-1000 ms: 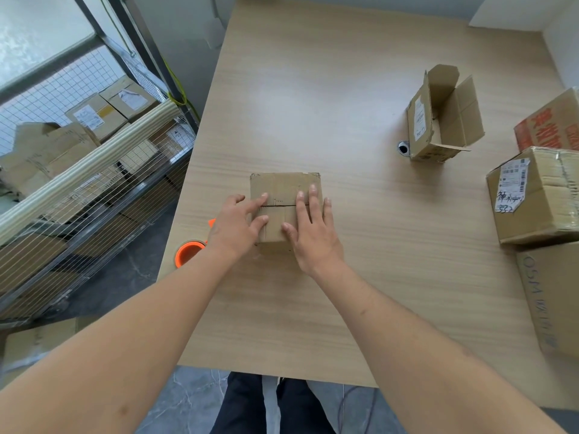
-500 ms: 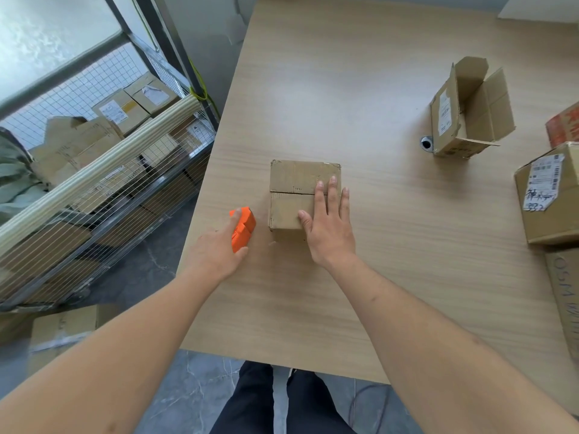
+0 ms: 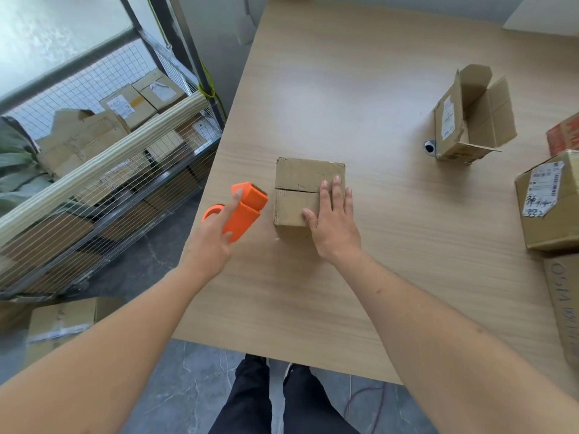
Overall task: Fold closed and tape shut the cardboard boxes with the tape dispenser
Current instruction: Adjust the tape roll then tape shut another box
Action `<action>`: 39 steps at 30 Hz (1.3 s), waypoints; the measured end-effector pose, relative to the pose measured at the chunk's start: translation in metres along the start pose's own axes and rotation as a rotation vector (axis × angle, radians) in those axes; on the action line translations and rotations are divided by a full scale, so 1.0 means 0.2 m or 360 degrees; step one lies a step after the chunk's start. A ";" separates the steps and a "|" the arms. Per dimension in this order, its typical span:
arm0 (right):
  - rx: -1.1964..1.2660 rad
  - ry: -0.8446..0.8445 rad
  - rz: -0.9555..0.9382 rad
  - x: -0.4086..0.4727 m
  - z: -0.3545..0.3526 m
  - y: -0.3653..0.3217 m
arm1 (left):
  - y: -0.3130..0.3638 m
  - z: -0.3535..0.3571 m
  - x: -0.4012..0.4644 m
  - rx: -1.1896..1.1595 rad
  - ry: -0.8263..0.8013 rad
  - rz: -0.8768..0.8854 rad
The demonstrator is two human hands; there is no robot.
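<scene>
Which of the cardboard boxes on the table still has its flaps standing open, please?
The far box beside the small dark cylinder; the one under the right hand is folded closed.

My table [image 3: 360,89] is pale wood-grain. On it sit the closed box [image 3: 300,186] near its left edge, an open box [image 3: 470,120] tipped on its side farther back right with a small dark roll [image 3: 430,147] touching it, and labelled boxes [image 3: 551,202] at the right edge
</scene>
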State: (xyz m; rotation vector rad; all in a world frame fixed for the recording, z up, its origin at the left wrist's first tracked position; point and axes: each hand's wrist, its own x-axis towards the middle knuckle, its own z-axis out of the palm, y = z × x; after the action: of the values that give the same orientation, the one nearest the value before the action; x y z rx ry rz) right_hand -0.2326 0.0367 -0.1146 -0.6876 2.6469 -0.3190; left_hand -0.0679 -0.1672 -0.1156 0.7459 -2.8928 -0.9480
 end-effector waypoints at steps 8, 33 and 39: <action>0.0147 0.0102 -0.0049 -0.10 0.05 -0.03 | 0.11 -0.19 0.10 0.0381 0.0069 0.0787; 0.0254 0.0328 -0.0154 -0.08 -0.08 0.06 | 0.18 -0.14 0.16 0.0679 0.0054 0.1099; 0.0504 0.0337 0.0025 0.13 -0.29 -0.15 | 0.18 -0.15 0.17 0.0689 0.0056 0.1172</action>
State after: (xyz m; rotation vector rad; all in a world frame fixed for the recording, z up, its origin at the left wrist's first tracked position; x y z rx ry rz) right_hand -0.2658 0.0046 -0.0602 -0.5550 2.7040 -0.8266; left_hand -0.1086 -0.1731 -0.0756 -0.3213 -2.9612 -0.2282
